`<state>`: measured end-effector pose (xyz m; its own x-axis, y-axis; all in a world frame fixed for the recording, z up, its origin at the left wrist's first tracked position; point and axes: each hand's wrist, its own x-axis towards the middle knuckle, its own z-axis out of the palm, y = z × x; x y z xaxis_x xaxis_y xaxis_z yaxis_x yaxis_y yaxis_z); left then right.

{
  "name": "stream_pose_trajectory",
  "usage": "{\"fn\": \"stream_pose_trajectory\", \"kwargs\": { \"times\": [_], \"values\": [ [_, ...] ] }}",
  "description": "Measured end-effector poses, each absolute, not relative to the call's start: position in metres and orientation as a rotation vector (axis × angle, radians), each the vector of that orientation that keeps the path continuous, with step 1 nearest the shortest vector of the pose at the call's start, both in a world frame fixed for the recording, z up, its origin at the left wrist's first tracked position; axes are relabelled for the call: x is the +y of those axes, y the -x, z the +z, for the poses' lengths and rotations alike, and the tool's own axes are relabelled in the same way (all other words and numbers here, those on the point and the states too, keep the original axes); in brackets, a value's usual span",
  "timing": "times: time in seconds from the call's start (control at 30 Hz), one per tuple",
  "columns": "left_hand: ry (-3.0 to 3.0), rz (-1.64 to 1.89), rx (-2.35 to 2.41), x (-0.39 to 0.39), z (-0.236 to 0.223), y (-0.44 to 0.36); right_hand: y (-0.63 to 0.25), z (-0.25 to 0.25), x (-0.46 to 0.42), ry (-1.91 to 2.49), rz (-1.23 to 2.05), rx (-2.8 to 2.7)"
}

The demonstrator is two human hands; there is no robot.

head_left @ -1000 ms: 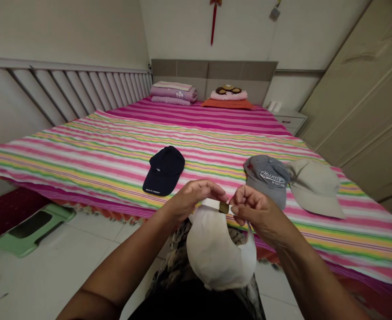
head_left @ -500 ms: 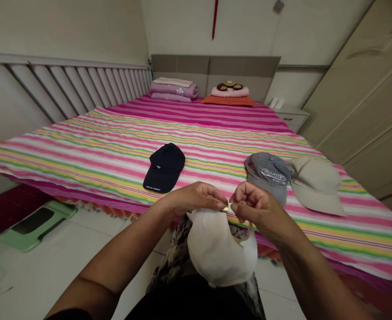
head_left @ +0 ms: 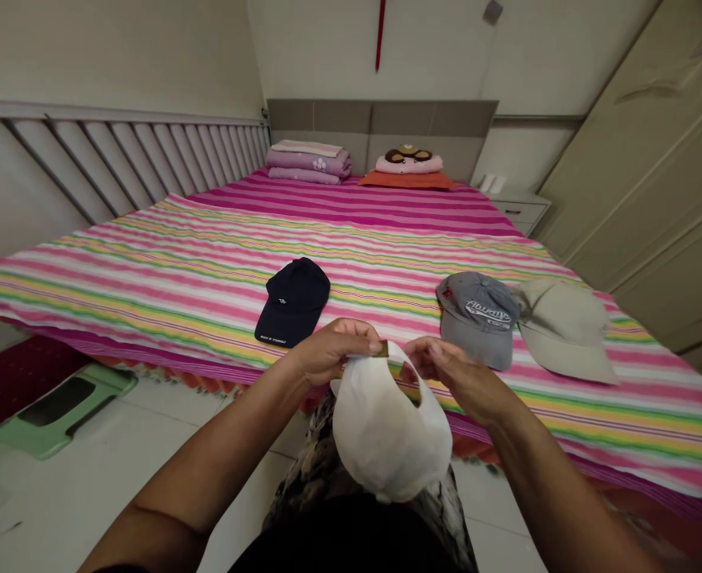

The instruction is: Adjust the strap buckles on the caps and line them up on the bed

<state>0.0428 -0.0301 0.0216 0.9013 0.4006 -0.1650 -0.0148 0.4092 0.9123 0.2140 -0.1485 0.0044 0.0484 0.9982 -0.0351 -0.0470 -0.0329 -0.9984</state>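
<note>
A white baseball cap (head_left: pixel 390 434) hangs above my lap, its back opening and strap turned up. My left hand (head_left: pixel 339 350) is closed, pinching the strap at a small brass-coloured buckle (head_left: pixel 380 348). My right hand (head_left: pixel 443 370) is at the right side of the strap, its fingers curled round behind it; some fingertips show through the back opening. The thumb stands a little off the strap. On the bed ahead lie a navy cap (head_left: pixel 294 302), a grey cap (head_left: pixel 479 318) with white lettering, and a beige cap (head_left: pixel 566 326) overlapping the grey one's edge.
The bed has a striped sheet (head_left: pixel 148 278) whose near edge runs just beyond my hands. Folded bedding (head_left: pixel 309 163) and a pillow stack (head_left: pixel 407 167) sit by the headboard. A green stool (head_left: pixel 64 410) stands on the floor at left; a wardrobe (head_left: pixel 655 175) rises at right.
My right thumb and fingers have moved off the buckle and rightward along the strap. The strap now forms a joined loop, and my left hand has shifted slightly left with the buckle.
</note>
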Motion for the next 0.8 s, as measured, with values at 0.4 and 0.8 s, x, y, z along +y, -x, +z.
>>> {"fn": "stream_pose_trajectory", "kwargs": {
  "times": [0.4, 0.8],
  "values": [
    [-0.963, 0.224, 0.233, -0.012, 0.018, -0.042, -0.203, -0.009, -0.154, 0.766, 1.432, -0.709],
    [-1.051, 0.114, 0.049, 0.009, 0.031, -0.033, -0.188, 0.043, -0.153, 0.725, 1.328, -0.735]
  ]
}}
